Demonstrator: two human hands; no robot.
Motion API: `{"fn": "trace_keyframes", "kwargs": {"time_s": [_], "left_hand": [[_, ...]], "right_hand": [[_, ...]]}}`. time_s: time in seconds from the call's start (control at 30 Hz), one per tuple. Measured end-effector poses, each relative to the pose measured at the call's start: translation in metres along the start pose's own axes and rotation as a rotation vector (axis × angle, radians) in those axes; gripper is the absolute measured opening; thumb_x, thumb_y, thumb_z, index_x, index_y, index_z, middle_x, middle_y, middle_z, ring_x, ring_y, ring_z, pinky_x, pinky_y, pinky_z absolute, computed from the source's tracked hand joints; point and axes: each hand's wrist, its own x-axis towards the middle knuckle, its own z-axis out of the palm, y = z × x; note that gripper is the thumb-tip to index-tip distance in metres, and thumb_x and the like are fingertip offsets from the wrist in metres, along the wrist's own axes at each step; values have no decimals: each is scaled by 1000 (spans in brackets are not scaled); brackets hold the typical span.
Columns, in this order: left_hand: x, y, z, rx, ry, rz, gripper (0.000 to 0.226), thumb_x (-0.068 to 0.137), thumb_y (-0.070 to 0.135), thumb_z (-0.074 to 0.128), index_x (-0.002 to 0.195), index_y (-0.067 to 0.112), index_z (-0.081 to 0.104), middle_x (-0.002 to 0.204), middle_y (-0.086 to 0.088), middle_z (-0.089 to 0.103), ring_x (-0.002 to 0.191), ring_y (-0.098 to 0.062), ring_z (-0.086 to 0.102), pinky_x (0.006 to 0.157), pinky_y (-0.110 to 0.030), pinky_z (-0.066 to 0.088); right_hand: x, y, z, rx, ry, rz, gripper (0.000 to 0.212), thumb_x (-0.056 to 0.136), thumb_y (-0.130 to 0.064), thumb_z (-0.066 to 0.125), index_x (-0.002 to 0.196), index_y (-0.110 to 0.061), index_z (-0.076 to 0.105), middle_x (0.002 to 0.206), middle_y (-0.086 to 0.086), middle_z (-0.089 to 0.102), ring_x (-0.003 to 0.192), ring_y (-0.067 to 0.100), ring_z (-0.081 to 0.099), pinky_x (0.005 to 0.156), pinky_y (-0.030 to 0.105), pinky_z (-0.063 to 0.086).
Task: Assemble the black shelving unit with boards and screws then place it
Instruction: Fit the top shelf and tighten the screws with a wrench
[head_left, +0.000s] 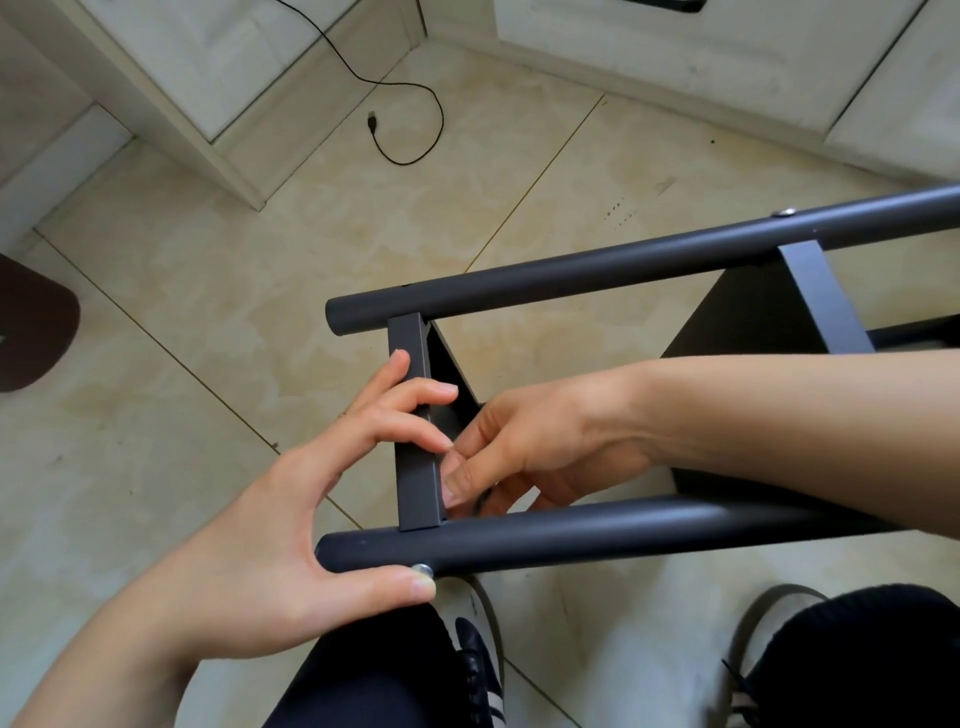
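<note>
Shelving unit's crossbar (415, 431) lies between left hand (291, 525) and right hand (524, 447).

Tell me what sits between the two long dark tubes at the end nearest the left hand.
In the head view, a flat crossbar spans from the upper tube to the lower tube. The left hand and right hand both touch it.
</note>
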Motion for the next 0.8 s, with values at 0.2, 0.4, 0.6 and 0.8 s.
{"fn": "trace_keyframes", "kwargs": {"time_s": [0.2,0.4,0.6,0.8], "left_hand": [[-1,15,1,102,-68,57,48,77,24,76,112,-1,55,150,-1,45,146,2,2,111,-5,18],[0,12,0,124,-84,73,44,78,23,74,113,2,57,146,1,49,146,2,2,112,-6,18],[5,-2,-2,83,-8,69,64,71,92,43,116,48,54,146,42,31,149,7,5,121,-25,21],[5,-5,-2,68,-38,106,79,75,91,40,115,25,55,150,35,28,149,5,4,119,-18,18]], "right_hand": [[4,3,5,-12,12,43,22,99,-23,56,81,-12,63,72,-2,62,63,9,59,58,18,51],[4,1,6,-18,-1,27,22,95,-18,54,75,-14,62,71,-1,62,64,11,58,61,22,50],[8,3,7,-59,33,36,14,95,-18,56,83,-12,61,68,-1,59,63,13,55,62,23,47],[9,6,6,-10,25,-26,23,96,-13,56,74,-15,63,71,0,61,63,11,55,63,23,49]]}}
